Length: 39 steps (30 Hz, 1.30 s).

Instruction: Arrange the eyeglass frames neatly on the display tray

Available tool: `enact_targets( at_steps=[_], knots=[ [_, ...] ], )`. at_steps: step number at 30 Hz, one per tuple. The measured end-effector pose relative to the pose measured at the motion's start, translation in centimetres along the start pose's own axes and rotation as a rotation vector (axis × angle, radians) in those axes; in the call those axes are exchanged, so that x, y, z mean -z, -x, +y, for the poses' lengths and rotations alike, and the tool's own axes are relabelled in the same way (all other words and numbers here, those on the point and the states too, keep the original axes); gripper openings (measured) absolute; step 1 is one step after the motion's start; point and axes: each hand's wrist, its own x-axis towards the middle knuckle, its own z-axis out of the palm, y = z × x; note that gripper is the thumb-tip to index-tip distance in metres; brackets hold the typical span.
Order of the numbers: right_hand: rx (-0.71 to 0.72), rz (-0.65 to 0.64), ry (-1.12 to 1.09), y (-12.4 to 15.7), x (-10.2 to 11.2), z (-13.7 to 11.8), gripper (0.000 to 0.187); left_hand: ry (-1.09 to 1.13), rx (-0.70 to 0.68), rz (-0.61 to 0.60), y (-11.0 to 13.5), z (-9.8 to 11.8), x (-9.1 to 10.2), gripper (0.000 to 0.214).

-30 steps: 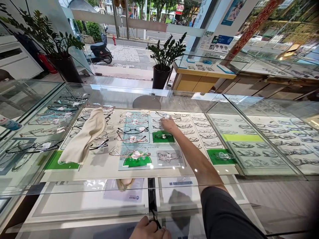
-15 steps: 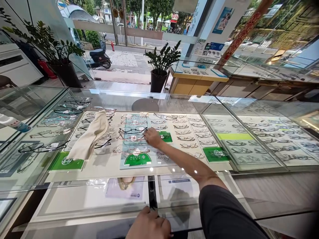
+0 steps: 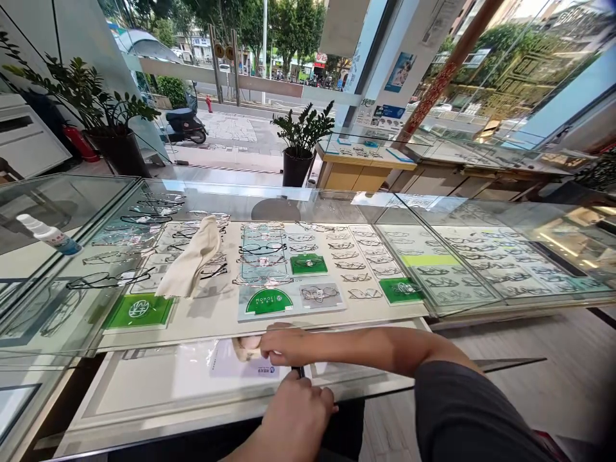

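Resting our left hand (image 3: pixel 296 417) loosely curled by the display case's black lock (image 3: pixel 299 371), our right hand (image 3: pixel 289 345) just beyond seems half-closed, grip unclear.

Both hands at the near edge of a glass display case of spectacles

The right hand (image 3: pixel 289 345) lies across the near edge of the display case (image 3: pixel 337 385), fingers curled, just beyond the left hand (image 3: pixel 296 410). A cream cloth (image 3: pixel 190 260) drapes over frames towards the left; a spray bottle (image 3: pixel 48 234) lies at the far left.
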Motion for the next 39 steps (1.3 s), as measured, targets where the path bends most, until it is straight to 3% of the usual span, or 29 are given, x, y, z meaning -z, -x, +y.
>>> enact_targets(
  at_steps=[2,5,7,10,12,14,16,18,23,29,34,39],
  knots=[
    [0.028,-0.096,-0.078,2.3,0.9,-1.6,0.024,-0.002,0.038,-0.013,0.2,0.2,0.6,0.024],
    [0.009,-0.143,-0.115,6.1,4.3,-4.7,0.024,-0.012,0.045,-0.014,0.3,0.3,0.7,0.024],
    [-0.002,-0.081,-0.123,8.3,7.5,-6.9,0.021,-0.025,0.01,0.013,0.4,0.3,0.5,0.02],
    [-0.074,0.111,-0.099,10.5,13.1,-8.7,0.026,-0.048,-0.01,0.043,0.7,0.3,0.0,0.018],
    [-0.201,0.245,-0.034,11.0,16.6,-8.0,0.028,-0.054,0.005,0.063,0.9,0.4,0.1,0.02],
    [-0.383,0.38,0.106,10.8,19.6,-5.7,0.032,-0.062,0.018,0.073,1.2,0.5,0.4,0.022],
    [-0.595,0.522,0.358,10.1,21.8,-2.5,0.04,-0.072,0.03,0.066,1.3,0.7,0.9,0.025],
    [-0.69,0.535,0.613,9.0,23.0,0.7,0.042,-0.076,0.041,0.053,1.4,0.9,1.3,0.029],
    [-0.771,0.422,0.767,6.3,23.1,5.4,0.047,-0.061,0.073,0.018,1.4,1.3,2.1,0.029],
    [-0.773,0.447,0.759,5.5,22.5,5.8,0.048,-0.052,0.09,-0.015,1.4,1.4,2.4,0.029],
    [-0.722,0.502,0.745,7.8,21.1,2.7,0.052,-0.07,0.077,-0.005,1.2,1.3,2.1,0.032],
    [-0.4,0.58,0.746,12.7,17.8,-4.4,0.057,-0.084,0.05,-0.008,1.1,1.2,1.7,0.033]
  ],
)
